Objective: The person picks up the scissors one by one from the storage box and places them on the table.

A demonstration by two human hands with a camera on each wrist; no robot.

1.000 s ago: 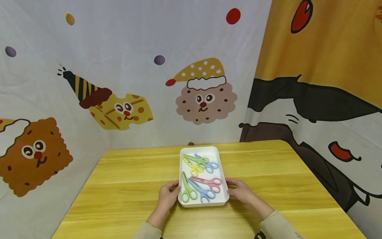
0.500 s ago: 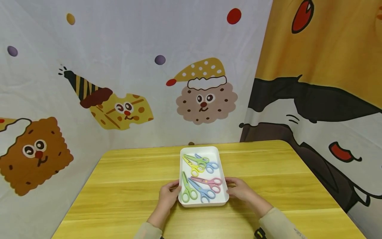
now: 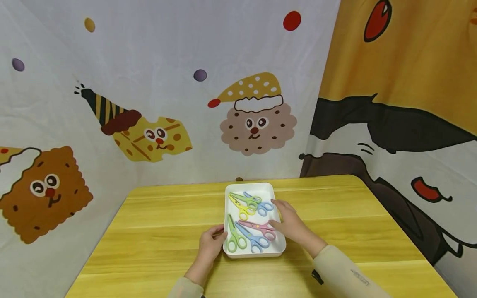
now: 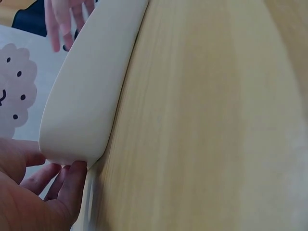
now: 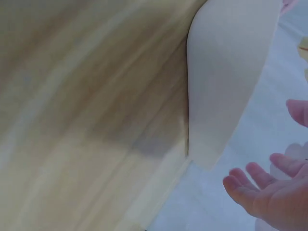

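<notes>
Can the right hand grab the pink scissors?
Probably yes. The right hand is over the side of the white tray, with its thumb close to the pink scissors. It's holding nothing, and nothing seems to lie on top of them.

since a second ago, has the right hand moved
Yes: against the table, the right hand moved forward and inward, now reaching over the white tray.
</notes>
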